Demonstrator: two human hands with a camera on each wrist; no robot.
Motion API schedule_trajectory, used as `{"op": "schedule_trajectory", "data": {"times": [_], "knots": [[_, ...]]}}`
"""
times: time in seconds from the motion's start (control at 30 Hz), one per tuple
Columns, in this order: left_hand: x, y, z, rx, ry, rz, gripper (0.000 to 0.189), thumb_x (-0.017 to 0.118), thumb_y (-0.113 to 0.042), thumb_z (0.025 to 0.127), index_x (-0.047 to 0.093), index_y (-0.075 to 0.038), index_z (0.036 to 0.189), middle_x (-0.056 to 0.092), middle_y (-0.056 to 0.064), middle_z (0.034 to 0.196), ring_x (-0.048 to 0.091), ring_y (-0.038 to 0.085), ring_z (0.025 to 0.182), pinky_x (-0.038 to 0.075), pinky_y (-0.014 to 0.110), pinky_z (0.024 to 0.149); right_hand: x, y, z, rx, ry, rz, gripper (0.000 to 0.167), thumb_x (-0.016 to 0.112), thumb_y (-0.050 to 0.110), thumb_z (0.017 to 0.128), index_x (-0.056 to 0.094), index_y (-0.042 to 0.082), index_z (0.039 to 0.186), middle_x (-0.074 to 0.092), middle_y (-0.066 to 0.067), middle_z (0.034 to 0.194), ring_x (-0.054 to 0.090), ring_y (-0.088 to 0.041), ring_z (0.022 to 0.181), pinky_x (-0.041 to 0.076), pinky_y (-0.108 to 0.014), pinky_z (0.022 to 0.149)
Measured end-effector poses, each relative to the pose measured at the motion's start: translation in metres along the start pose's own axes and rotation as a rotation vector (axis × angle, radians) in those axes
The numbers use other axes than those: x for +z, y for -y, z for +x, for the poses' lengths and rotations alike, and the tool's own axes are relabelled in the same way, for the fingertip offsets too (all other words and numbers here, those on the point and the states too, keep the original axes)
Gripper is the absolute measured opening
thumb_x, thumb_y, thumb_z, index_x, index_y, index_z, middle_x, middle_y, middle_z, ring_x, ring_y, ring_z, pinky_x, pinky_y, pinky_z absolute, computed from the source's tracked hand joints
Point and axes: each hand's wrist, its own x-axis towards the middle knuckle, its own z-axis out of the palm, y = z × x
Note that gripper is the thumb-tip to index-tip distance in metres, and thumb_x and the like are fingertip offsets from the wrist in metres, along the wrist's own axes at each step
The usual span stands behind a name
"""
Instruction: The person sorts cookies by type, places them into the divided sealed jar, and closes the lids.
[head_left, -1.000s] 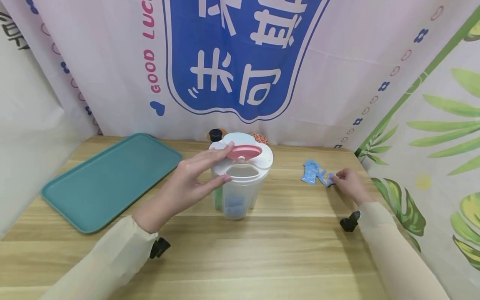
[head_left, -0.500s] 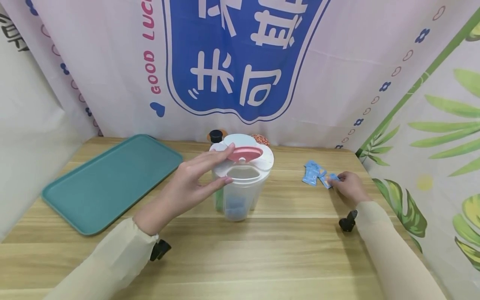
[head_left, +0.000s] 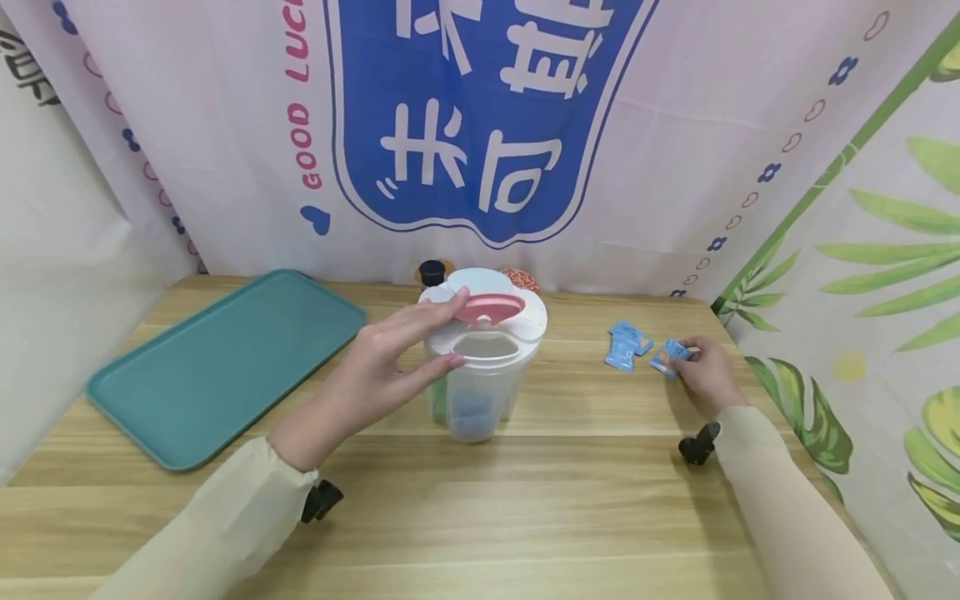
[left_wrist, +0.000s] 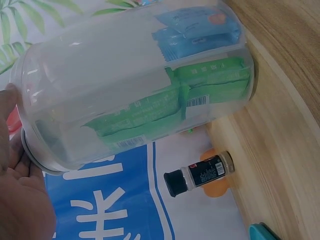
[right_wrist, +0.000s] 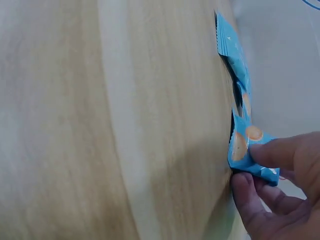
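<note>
A clear storage container with a white lid stands mid-table. The lid's pink flap is raised beside an opening. My left hand rests on the lid with its index finger and thumb extended, fingertips by the flap and the front rim. Through the wall, the left wrist view shows green packets and blue packets in separate compartments. At the right, my right hand pinches a small blue biscuit packet between thumb and fingers, close over the table. More blue packets lie just left of it.
A teal tray lies at the left of the wooden table. Behind the container are a black-capped seasoning bottle and a round object with red speckles. A printed cloth hangs along the back.
My right hand has taken up one blue biscuit packet and parted it slightly from the others. My left hand has stayed on the lid.
</note>
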Motion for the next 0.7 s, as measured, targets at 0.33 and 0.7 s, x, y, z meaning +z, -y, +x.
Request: {"op": "schedule_trajectory", "data": {"times": [0.33,0.7], "knots": [[0.000,0.002,-0.003,-0.011,0.016,0.006,0.070,0.084,-0.012,0.089,0.056,-0.014,0.152,0.061,0.006,0.152,0.062,0.028,0.139,0.040,0.048,0.126,0.006,-0.008,-0.001,0.027,-0.030,0.127,0.042,0.055,0.005,0.106,0.053,-0.014,0.143,0.061,-0.015,0.099,0.059,0.001,0.073,0.059,-0.011,0.066],[0.001,0.002,0.000,0.008,0.006,0.002,0.070,0.084,-0.013,0.089,0.055,-0.014,0.153,0.062,0.005,0.152,0.061,0.027,0.140,0.038,0.046,0.128,0.001,0.001,-0.002,0.018,-0.040,0.156,0.045,0.052,0.012,0.109,0.050,-0.006,0.150,0.058,-0.028,0.129,0.059,0.005,0.081,0.061,-0.012,0.073]]}}
